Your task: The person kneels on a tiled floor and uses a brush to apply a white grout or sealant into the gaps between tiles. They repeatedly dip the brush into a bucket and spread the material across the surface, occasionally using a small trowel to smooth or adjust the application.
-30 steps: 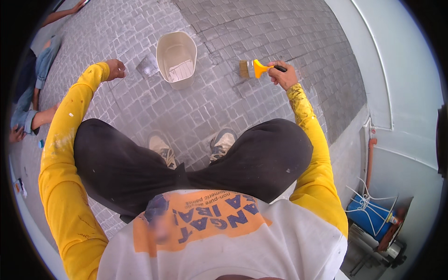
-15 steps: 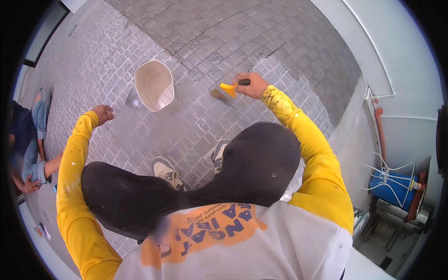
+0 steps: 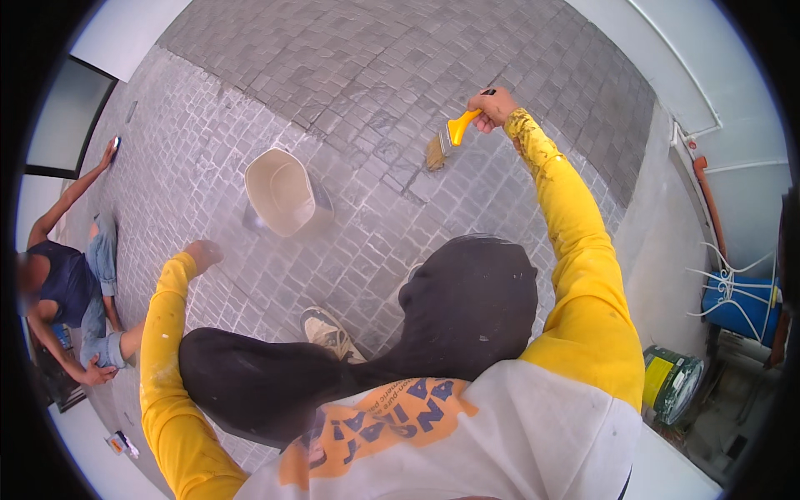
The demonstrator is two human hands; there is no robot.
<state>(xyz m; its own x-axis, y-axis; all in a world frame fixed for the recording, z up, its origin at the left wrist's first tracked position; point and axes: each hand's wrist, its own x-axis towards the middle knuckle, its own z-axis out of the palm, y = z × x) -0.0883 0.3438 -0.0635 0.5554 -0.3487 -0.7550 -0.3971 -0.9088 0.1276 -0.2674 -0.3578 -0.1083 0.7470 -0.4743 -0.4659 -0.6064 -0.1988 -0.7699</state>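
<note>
My right hand (image 3: 495, 109) is closed round the handle of a paintbrush (image 3: 458, 128) with a yellow and black grip. Its tan bristles point down toward the paving; whether they touch it, I cannot tell. A beige plastic bucket (image 3: 278, 193) stands on the pavers between my hands, closer to the left one. My left hand (image 3: 202, 254) hovers near the bucket's lower left side, smeared by motion, so its fingers do not show clearly. The block paving (image 3: 358, 225) is pale grey near me and darker grey farther off.
At the left a person (image 3: 67, 283) sits on the ground, one arm stretched toward a dark-framed panel (image 3: 71, 117). To the right are a white wall (image 3: 742, 108), an orange pipe (image 3: 710, 208), a white metal scroll frame (image 3: 733, 287), a blue container (image 3: 737, 308) and a green-yellow pail (image 3: 673, 383).
My right hand has moved farther out and to the right with the paintbrush. The view has shifted, so the bucket sits lower in it. More of the seated person and their outstretched arm shows.
</note>
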